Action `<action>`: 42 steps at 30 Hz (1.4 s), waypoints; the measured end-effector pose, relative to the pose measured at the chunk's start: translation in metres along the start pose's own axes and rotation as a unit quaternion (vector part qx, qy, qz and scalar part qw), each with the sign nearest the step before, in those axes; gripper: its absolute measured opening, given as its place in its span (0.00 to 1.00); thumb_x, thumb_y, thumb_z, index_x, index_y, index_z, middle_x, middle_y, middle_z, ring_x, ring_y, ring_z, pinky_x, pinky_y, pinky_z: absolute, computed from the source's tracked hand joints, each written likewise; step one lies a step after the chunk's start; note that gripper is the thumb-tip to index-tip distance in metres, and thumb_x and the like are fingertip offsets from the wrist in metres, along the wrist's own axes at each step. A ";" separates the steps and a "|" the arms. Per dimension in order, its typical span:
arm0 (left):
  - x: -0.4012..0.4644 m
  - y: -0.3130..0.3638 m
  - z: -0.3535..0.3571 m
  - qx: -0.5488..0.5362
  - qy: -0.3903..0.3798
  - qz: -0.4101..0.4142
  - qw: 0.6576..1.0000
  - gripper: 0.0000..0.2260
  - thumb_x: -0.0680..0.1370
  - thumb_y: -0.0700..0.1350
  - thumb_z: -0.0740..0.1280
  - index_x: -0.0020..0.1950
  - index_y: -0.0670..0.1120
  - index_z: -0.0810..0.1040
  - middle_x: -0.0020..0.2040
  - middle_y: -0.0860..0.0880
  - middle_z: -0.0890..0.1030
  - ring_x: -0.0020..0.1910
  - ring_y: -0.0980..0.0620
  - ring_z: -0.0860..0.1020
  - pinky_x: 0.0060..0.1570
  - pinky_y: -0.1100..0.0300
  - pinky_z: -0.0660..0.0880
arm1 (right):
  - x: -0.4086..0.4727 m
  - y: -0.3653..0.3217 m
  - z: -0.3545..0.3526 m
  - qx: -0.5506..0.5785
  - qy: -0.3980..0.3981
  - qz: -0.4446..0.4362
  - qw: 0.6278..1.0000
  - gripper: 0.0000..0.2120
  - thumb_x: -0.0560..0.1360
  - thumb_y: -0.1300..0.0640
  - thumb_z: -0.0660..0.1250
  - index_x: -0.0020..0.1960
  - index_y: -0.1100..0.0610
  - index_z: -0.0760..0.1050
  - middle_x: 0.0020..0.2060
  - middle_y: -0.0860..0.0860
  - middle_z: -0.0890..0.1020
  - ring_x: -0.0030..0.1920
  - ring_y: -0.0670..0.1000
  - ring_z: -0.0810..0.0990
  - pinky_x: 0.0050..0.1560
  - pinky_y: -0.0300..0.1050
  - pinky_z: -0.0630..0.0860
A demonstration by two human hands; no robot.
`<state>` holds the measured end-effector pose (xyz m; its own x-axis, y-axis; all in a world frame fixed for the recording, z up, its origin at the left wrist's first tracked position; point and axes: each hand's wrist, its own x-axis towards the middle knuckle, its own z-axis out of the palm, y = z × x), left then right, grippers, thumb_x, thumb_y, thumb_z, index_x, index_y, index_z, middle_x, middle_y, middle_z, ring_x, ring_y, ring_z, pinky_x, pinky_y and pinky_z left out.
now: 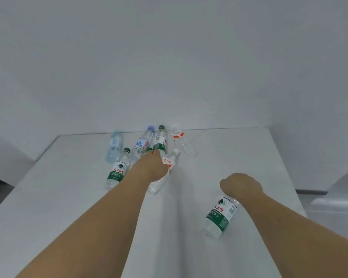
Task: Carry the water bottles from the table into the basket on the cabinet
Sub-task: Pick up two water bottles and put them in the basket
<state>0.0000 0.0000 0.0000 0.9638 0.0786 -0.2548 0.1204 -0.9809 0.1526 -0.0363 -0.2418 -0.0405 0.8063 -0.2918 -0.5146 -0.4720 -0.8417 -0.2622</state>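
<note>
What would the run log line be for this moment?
right hand: holds green-label bottle | left hand: reaching among bottles on table, grasp hidden | basket: not in view

A white table is carrying a cluster of water bottles lying near its far edge; seven, possibly, though an arm is covering part of the group.

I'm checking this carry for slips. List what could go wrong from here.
1. The left hand reaches into the packed bottle cluster; grabbing one may knock its neighbours rolling on the table.
2. The right hand holds a green-label bottle by its top, body hanging tilted; it may slip.
</note>
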 end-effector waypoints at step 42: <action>-0.075 -0.004 -0.158 -0.713 0.210 0.089 0.663 0.20 0.69 0.49 0.79 0.56 0.51 0.74 0.48 0.50 0.82 0.43 0.54 0.83 0.35 0.63 0.80 | -0.120 -0.100 -0.133 0.566 0.114 -0.277 0.768 0.21 0.63 0.43 0.76 0.51 0.46 0.72 0.45 0.52 0.83 0.42 0.52 0.85 0.45 0.50 0.80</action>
<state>-0.0348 0.0258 0.1696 0.9378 0.3213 0.1314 -0.1906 0.1602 0.9685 -0.0385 -0.1832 0.1558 0.9755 -0.2130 0.0547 0.0629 0.0319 -0.9975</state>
